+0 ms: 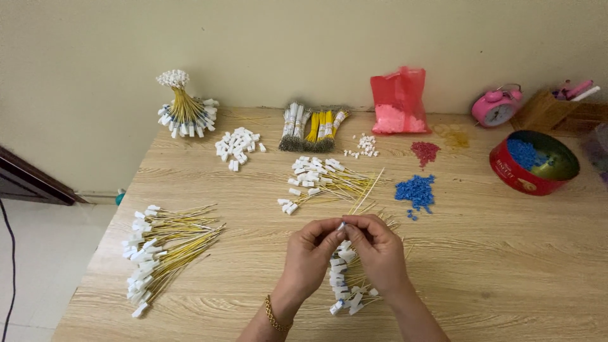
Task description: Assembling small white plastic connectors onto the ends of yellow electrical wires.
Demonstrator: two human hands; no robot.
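1. I am watching the left hand [311, 250] and the right hand [378, 248] meeting fingertip to fingertip near the front edge of the worktop [506, 266], both pinching a small white connector [342, 225] between thumb and forefinger.
2. A thin yellow wire [367, 193] is running up and away from that pinch toward the middle of the worktop; I cannot tell whether it is already seated in the connector.
3. I am judging the piece to be very light, the plastic housing hard and a little slippery, the wire springy and easy to kink, so the housing's flat sides are the place to grip.
4. Under the wrists a row of finished wired connectors [342, 278] is lying.
5. Just beyond the hands, a loose heap of wires with white ends [320, 177] is sitting mid-worktop, with blue plastic pieces [416, 190] beside it.
6. Toward the left edge a larger fan of yellow wires [161, 247] is spreading out.
7. Along the back edge, bundled wires [313, 126], a red plastic bag [399, 101] and a pink alarm clock [497, 106] are standing; a red round tin [534, 163] is sitting near the right edge.
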